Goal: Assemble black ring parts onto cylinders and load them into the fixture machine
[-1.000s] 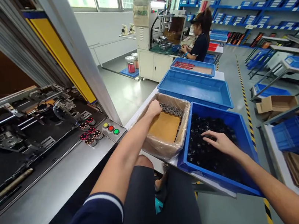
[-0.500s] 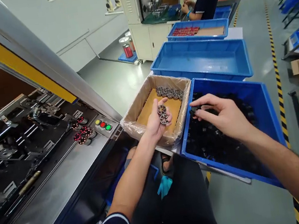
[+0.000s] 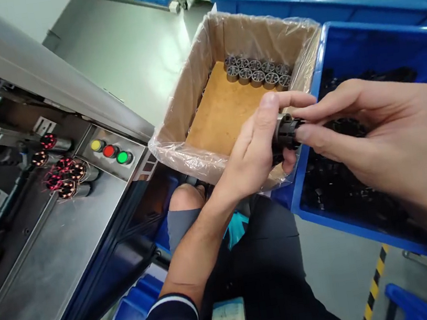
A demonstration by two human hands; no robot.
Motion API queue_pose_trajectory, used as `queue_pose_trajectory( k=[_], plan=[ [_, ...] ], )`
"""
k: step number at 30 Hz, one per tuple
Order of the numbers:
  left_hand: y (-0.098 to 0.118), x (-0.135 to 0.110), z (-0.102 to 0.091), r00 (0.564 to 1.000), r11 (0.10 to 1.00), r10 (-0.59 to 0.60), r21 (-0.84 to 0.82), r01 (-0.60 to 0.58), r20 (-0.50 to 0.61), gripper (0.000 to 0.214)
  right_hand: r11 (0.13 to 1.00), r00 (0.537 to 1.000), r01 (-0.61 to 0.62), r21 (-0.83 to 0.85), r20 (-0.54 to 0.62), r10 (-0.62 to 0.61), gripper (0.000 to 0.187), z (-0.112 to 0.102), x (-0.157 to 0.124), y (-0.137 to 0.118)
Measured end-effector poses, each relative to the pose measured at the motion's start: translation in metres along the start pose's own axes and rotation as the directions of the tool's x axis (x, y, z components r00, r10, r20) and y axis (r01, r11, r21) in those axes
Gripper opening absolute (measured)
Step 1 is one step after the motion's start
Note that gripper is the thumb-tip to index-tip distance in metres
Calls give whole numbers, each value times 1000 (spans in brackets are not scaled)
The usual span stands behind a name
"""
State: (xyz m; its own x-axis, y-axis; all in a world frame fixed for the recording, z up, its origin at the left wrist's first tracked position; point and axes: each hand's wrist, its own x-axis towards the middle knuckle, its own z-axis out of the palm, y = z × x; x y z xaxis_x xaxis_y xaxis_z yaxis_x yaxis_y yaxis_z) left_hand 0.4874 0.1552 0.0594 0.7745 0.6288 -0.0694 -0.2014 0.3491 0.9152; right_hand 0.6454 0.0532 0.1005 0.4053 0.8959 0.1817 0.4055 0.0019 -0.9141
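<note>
Lined cardboard box (image 3: 258,29) stands beside blue plastic tote (image 3: 379,36) of loose black parts (image 3: 340,184); over the box, black ribbed cylinder (image 3: 285,134) is held between both hands, right hand (image 3: 387,125) pinched closed on it, left hand (image 3: 249,149) curled under, a steady two-handed hold clear of the packed metal rings (image 3: 257,72)

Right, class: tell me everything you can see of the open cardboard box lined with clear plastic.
The open rectangular cardboard box is lined with crinkled clear plastic film, folded out over its rim. A flat tan sheet covers its floor, and round, slotted grey metal parts stand in rows along the far wall. Its right side sits against a blue plastic crate. A left hand hangs over the near corner; whether it touches cannot be told.
</note>
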Motion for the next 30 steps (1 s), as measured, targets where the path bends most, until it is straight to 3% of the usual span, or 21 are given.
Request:
queue_pose_trajectory(
  k=[6,12,16,19,21,25,28,30],
  plan=[
    [0,0,-3,999,999,39,-7,-39,38,50,999,999,-33,43,-18,33,13,3,-3,0],
    [-3,-3,1,998,995,65,73,-65,0,51,995,996,9,-104,-83,-18,16,-3,-7,17],
    [3,-11,7,999,994,0,108,-4,37,49,980,993,-115,164,41,110,17,-5,-9,31],
    [5,-11,8,998,998,26,61,-29,48,44,958,974,-189,215,166,154,31,-9,-2,33],
    [4,-6,7,996,996,91,1,-91,-5,44,912,947,-286,293,228,224,39,-15,7,31],
    [-5,9,2,967,971,206,-91,-221,-151,70,754,889,-457,473,269,370,28,-26,23,25],
    [-12,16,2,952,962,242,-83,-261,-189,68,737,876,-481,475,283,390,30,-25,23,25],
    [-14,19,5,944,958,248,-89,-272,-218,69,772,879,-468,429,312,360,27,-22,19,27]
  ],
)
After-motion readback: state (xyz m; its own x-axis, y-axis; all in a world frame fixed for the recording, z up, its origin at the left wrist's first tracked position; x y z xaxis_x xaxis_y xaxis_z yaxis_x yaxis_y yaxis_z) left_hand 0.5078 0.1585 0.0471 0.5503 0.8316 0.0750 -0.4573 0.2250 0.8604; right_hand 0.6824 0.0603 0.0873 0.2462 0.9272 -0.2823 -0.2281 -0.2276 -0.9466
